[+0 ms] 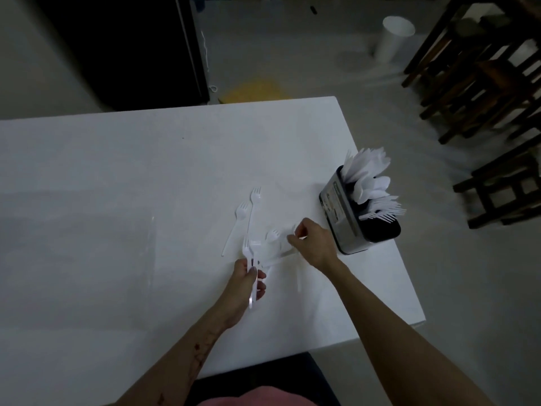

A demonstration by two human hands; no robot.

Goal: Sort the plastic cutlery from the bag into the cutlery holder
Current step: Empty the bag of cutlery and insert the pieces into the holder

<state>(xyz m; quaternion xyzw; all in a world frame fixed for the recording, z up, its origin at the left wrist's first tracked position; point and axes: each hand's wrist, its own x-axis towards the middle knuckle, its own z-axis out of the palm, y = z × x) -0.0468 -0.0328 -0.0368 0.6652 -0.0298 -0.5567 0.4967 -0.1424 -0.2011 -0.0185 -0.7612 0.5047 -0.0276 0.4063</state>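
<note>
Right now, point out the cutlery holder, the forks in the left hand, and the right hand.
cutlery holder [341,210], head view, its metal side wall.
forks [248,248], head view, tines above the fingers.
left hand [244,281], head view, its back.
right hand [314,244], head view, its back.

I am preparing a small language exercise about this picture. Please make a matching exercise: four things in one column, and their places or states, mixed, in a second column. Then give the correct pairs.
Things:
1. left hand
2. right hand
3. cutlery holder
4. two loose forks

Places or states:
A. stands near the table's right edge, full of white cutlery
B. lie flat on the table, untouched
C. grips a bundle of forks
D. pinches something small and white, hard to identify

Pairs: 1-C, 2-D, 3-A, 4-B
</note>
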